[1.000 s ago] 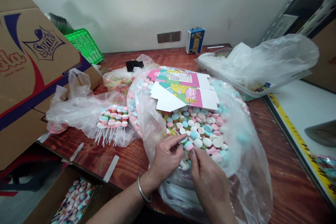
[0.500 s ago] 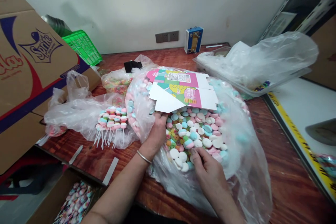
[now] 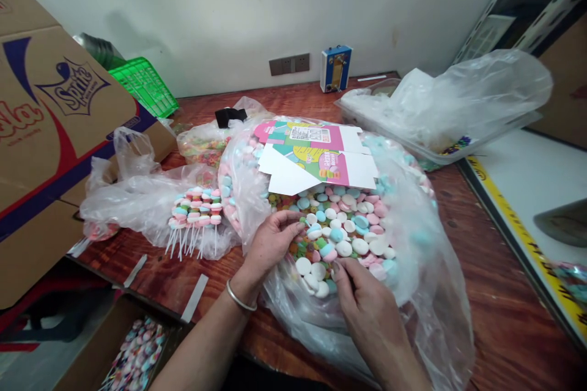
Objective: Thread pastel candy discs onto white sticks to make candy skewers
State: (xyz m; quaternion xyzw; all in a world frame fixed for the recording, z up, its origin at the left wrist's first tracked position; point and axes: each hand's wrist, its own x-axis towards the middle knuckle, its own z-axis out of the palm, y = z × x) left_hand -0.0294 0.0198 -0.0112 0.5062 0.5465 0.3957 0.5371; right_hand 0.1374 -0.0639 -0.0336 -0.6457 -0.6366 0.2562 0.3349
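A clear plastic bag [image 3: 440, 317] lies spread open before me, full of white, pink and blue marshmallow candies [image 3: 360, 246] with small ring gummies [image 3: 300, 248] among them. My right hand [image 3: 367, 299] pinches a candy skewer [image 3: 328, 252] at the near side of the heap. A pink and blue candy shows at its fingertips; the stick is hidden. My left hand [image 3: 274, 241] has thumb and forefinger together above the gummies, and what they hold is too small to make out. Behind the hands, a printed pink and green card box [image 3: 316, 156] lies flat on the candies.
Finished candy skewers [image 3: 196, 208] lie on a plastic bag to the left. A carton [image 3: 132, 354] below the table edge holds more. A large cardboard box [image 3: 68, 134], a green basket [image 3: 144, 87] and a bag-covered plastic tub [image 3: 440, 146] stand around the table [image 3: 499, 281].
My left hand has drawn back from under the card box's near edge and come nearer to my right hand, its fingers now pinched. My right hand stays about where it was.
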